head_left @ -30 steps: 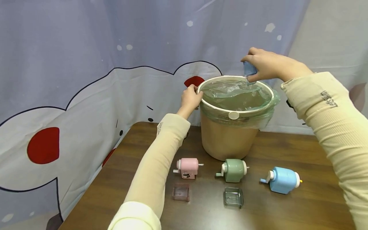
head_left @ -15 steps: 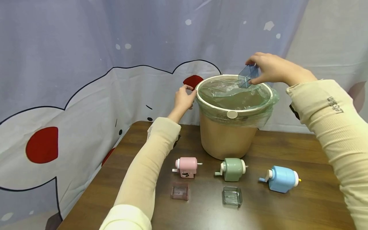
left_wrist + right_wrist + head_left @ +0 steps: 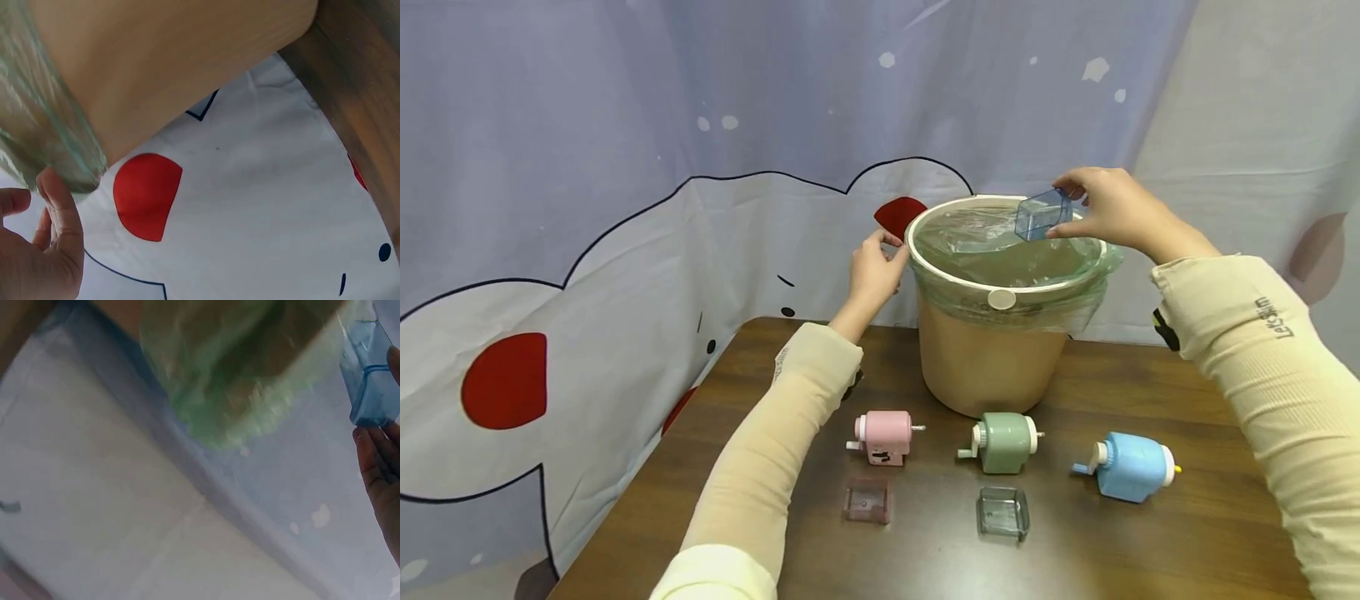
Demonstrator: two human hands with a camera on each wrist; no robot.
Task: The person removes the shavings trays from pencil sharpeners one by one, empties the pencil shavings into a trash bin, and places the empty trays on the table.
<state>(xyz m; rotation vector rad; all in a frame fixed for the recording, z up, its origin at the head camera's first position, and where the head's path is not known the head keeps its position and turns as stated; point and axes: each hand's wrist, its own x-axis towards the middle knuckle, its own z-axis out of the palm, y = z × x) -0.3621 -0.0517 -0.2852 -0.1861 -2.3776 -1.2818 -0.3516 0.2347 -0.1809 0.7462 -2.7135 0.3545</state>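
My right hand (image 3: 1116, 208) pinches a clear blue sharpener shavings drawer (image 3: 1036, 217) by its edges, over the back right of the bin's opening. In the right wrist view the drawer (image 3: 370, 378) sits between thumb and fingers. The beige bin (image 3: 988, 358) has a thin green bag (image 3: 69, 150) folded over its rim. At the bin's left rim is my left hand (image 3: 874, 271), fingers loosely bent. The left wrist view shows its thumb and fingers apart, a fingertip (image 3: 50, 178) right at the bag, nothing held.
Three crank pencil sharpeners stand in front of the bin: pink (image 3: 891, 427), green (image 3: 1006, 442) and blue (image 3: 1133, 467). A clear pink drawer (image 3: 867, 502) and a grey-green drawer (image 3: 1002, 512) lie nearer on the wooden table (image 3: 925, 567). A patterned curtain (image 3: 737, 250) hangs behind.
My right hand has come lower and slightly right, with the drawer turned so its open shape shows. My left hand has loosened from the rim and shifted a little left and down.
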